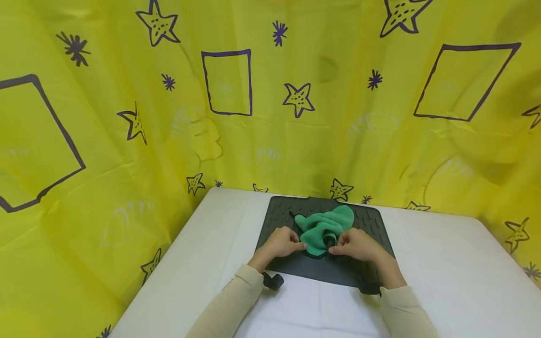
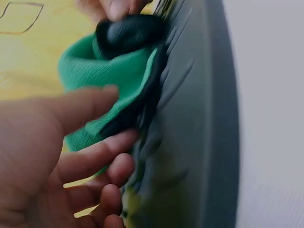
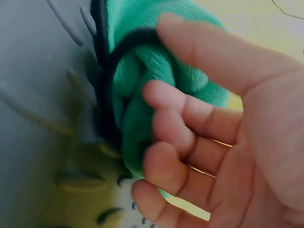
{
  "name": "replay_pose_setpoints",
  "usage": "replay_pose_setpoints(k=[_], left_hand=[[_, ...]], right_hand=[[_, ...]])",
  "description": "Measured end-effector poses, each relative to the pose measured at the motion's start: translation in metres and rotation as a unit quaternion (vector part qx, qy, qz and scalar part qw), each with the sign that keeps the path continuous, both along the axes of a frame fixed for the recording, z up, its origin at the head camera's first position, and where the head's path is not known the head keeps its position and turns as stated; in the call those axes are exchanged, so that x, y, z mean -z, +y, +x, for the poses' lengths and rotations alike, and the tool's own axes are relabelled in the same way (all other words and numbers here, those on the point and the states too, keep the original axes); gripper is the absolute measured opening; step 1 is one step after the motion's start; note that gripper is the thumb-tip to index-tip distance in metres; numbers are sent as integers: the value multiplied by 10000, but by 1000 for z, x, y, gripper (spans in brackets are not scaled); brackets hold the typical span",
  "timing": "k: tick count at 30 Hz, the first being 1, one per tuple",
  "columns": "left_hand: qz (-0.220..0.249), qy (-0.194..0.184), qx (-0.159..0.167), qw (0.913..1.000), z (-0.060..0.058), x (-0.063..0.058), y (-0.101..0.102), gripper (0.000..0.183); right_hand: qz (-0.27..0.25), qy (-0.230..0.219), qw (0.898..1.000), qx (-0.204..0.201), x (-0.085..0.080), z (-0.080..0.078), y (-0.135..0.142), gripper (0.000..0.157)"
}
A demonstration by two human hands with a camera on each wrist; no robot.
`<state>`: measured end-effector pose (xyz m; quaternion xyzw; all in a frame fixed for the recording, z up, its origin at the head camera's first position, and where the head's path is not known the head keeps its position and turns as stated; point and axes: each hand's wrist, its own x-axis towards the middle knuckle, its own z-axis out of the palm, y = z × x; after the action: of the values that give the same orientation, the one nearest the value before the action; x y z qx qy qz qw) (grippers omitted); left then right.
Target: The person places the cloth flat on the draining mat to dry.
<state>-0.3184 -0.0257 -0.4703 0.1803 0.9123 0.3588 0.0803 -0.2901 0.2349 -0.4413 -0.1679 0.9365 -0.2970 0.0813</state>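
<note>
A crumpled green fleecy cloth with black edging lies on a dark ridged mat. My left hand is at the cloth's near left edge. In the left wrist view its thumb overlaps the green fabric and its index fingertip is right at the black edging, with a gap between them. On the other side is my right hand, beside a turned-up curl of black edging. The right wrist view shows its thumb overlapping that black band, apart from the loosely bent fingers.
A white table carries the mat. Yellow curtains with dark stars and squares hang round its back and sides. Black devices are at my left wrist and right wrist, over the mat's near edge.
</note>
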Motion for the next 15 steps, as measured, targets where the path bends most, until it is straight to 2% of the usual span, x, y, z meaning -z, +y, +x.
replay_pose_setpoints(k=[3,8,11,15], left_hand=[[189,98,-24,9998,0,1,4,27],[381,284,-303,9984,-3,-3,0,19],[443,353,-438,9974,-6,-6,-7,17],[466,414,-488,9969,-9,-9,-13,18]], right_hand=[[-2,321,9995,44,1,-1,-2,23],[-72,634,9979,49,-3,-1,4,13],[-102,552,9982,186,-6,1,9,11],[-7,-49,9999,163,-6,3,14,15]])
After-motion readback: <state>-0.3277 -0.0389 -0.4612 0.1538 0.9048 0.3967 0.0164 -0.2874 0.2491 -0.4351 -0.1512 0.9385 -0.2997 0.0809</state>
